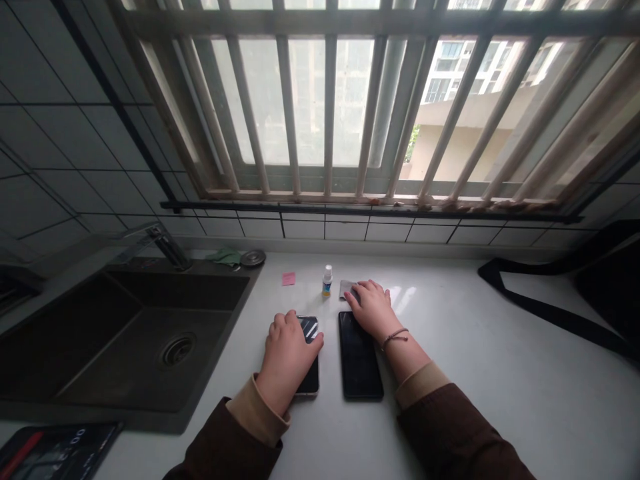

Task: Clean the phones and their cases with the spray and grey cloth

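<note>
My left hand (286,360) lies palm down over a smartphone in a clear case (310,328), its fingers gripping the phone's upper part. My right hand (370,310) presses its fingertips on a small grey cloth (347,289), partly covering it. Just below that hand, a black smartphone (360,357) lies face up, apart from the other phone and seemingly untouched. A small white-capped dropper bottle (327,281) stands upright between the hands, beyond both phones. A beaded bracelet (395,338) circles my right wrist.
The white counter (475,373) holds a pink sticky note (289,279). A dark sink (125,340) with a faucet (167,245) lies left, near a green cloth (224,257). A tablet (60,453) sits lower left, a black bag (600,287) right, and a barred window (325,100) ahead.
</note>
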The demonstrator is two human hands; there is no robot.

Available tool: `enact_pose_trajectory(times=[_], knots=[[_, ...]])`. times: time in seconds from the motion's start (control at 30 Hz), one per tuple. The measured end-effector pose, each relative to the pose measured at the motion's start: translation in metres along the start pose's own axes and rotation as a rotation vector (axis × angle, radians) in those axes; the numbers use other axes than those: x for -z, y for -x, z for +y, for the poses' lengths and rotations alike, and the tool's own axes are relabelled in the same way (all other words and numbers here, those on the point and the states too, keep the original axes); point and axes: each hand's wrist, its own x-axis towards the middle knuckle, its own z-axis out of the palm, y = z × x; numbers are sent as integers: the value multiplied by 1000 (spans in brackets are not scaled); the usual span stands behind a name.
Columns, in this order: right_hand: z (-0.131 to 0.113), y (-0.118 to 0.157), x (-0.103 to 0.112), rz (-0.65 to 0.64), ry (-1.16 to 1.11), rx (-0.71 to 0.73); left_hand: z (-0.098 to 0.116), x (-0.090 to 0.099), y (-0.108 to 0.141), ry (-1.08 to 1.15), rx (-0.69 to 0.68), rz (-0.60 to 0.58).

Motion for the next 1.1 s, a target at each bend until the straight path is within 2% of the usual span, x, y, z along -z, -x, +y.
enact_pose_trajectory(times=[0.13, 0.23, 0.43, 0.5, 0.57, 0.67, 0.7, 0.8, 0.87, 0.97, 1.1], knots=[[1, -2, 4, 52, -58, 53, 0, 1, 1, -14, 7, -4], [-1, 3, 16, 105, -121, 120, 0, 1, 1, -54, 7, -5], [-11, 38, 53, 195, -245, 245, -2, -1, 4, -99, 1, -5], [-14, 50, 61, 230, -365, 306, -3, 1, 4, -56, -9, 12], [-18, 58, 65, 244, -480, 338, -3, 4, 3, 70, -68, 70], [-27, 66, 67, 212, -611, 371, 0, 11, 2, 445, -228, 123], [-31, 68, 67, 194, -646, 385, 1, 14, 1, 600, -260, 84], [-42, 75, 66, 124, -725, 443, 6, 21, 2, 1047, -235, -154], [-47, 78, 64, 81, -745, 480, 8, 24, 2, 1223, -206, -253], [-48, 80, 61, 77, -757, 448, 9, 27, 3, 1270, -194, -216], [-42, 75, 55, 46, -891, 230, 6, 24, 4, 1181, -186, -139]])
